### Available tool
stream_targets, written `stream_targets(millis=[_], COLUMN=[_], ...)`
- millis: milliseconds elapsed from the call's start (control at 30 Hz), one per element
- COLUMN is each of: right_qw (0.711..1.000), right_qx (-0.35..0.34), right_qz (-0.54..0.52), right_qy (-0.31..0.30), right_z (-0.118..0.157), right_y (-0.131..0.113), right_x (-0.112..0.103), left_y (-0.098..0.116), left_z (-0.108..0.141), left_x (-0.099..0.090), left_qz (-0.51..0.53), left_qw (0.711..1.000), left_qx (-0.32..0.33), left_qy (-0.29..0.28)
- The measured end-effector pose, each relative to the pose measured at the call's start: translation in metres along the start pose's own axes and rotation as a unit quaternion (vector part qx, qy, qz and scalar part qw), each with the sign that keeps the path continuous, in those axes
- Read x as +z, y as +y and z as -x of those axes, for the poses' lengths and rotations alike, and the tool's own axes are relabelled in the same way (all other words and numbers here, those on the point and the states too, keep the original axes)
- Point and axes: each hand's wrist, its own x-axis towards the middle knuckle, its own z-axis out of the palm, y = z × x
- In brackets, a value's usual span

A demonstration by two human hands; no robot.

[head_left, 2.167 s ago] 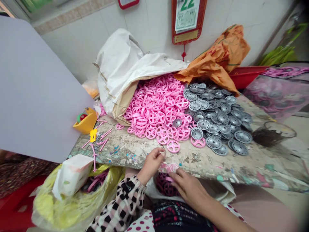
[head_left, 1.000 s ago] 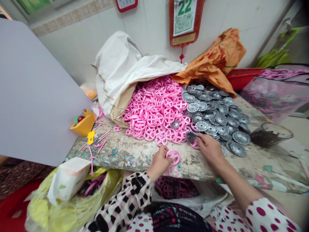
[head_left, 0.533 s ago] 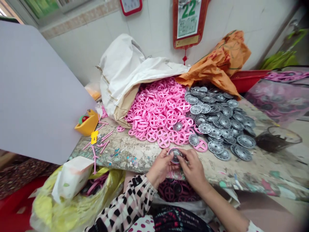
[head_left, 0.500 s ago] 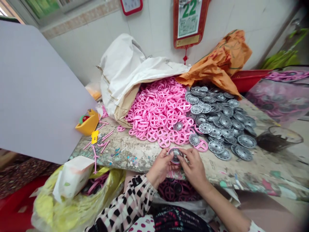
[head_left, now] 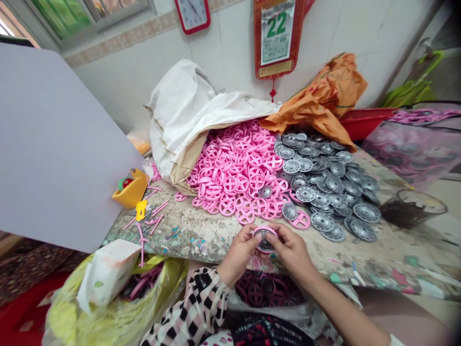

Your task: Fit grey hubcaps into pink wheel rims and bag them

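Between my two hands, above the table's front edge, is a small toy wheel (head_left: 264,236): a pink rim with a grey disc set in it. My left hand (head_left: 242,250) grips its left side, thumb on the disc. On the right side my right hand (head_left: 288,245) holds it the same way, thumb pressed on the grey face. Just beyond lies a heap of pink wheel rims (head_left: 234,178), spilling from a white sack (head_left: 190,115). Grey hub discs (head_left: 324,187) are piled to its right, in front of an orange sack (head_left: 317,101).
Below my hands, a bag holds assembled wheels (head_left: 261,288). At left are a yellow plastic piece (head_left: 131,188), pink sticks (head_left: 141,245) and a yellow bag (head_left: 72,302). A dark wire-rimmed basket (head_left: 410,209) and a clear bag of wheels (head_left: 414,149) stand at right.
The disc and rim have tilted so the pink rim shows more clearly around the grey disc. Both thumbs now press on its face. The view has tipped slightly upward.
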Motion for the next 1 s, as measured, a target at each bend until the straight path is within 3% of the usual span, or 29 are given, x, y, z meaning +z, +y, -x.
stream_targets(millis=[100, 200, 267, 367, 467, 567, 667, 733, 800, 867, 933, 1000], right_qw=[0.999, 0.976, 0.944, 0.912, 0.911, 0.915, 0.871, 0.833, 0.809, 0.801, 0.813, 0.847], right_qx=[0.013, -0.003, -0.03, -0.075, -0.108, -0.116, -0.107, -0.097, -0.092, -0.097, -0.107, -0.123], right_qz=[0.023, 0.148, 0.245, 0.325, 0.353, 0.382, 0.475, 0.539, 0.576, 0.586, 0.566, 0.504], right_qy=[-0.047, -0.158, -0.217, -0.239, -0.181, -0.053, 0.064, 0.084, 0.074, 0.068, 0.084, 0.118], right_z=[0.005, 0.023, 0.041, 0.06, 0.052, 0.018, -0.02, -0.037, -0.045, -0.047, -0.046, -0.042], right_y=[0.006, 0.009, 0.008, 0.006, 0.007, 0.013, 0.021, 0.026, 0.032, 0.038, 0.04, 0.036], right_x=[0.001, 0.001, 0.004, 0.008, 0.002, -0.018, -0.038, -0.047, -0.052, -0.056, -0.059, -0.059], left_y=[0.001, 0.001, 0.0, -0.004, -0.005, -0.005, -0.006, -0.006, -0.006, -0.005, -0.004, -0.004], left_z=[0.002, -0.001, -0.006, -0.017, -0.026, -0.035, -0.042, -0.046, -0.047, -0.044, -0.039, -0.033], left_x=[-0.013, -0.037, -0.052, -0.065, -0.064, -0.057, -0.053, -0.053, -0.055, -0.057, -0.057, -0.054], left_qz=[-0.082, -0.197, -0.26, -0.358, -0.481, -0.608, -0.7, -0.723, -0.715, -0.671, -0.579, -0.419], left_qw=[0.996, 0.98, 0.963, 0.918, 0.843, 0.753, 0.676, 0.654, 0.662, 0.697, 0.764, 0.862], left_qx=[-0.026, -0.013, 0.012, 0.056, 0.141, 0.175, 0.159, 0.151, 0.159, 0.191, 0.224, 0.212], left_qy=[-0.007, 0.013, 0.073, 0.163, 0.195, 0.183, 0.165, 0.16, 0.16, 0.168, 0.179, 0.188])
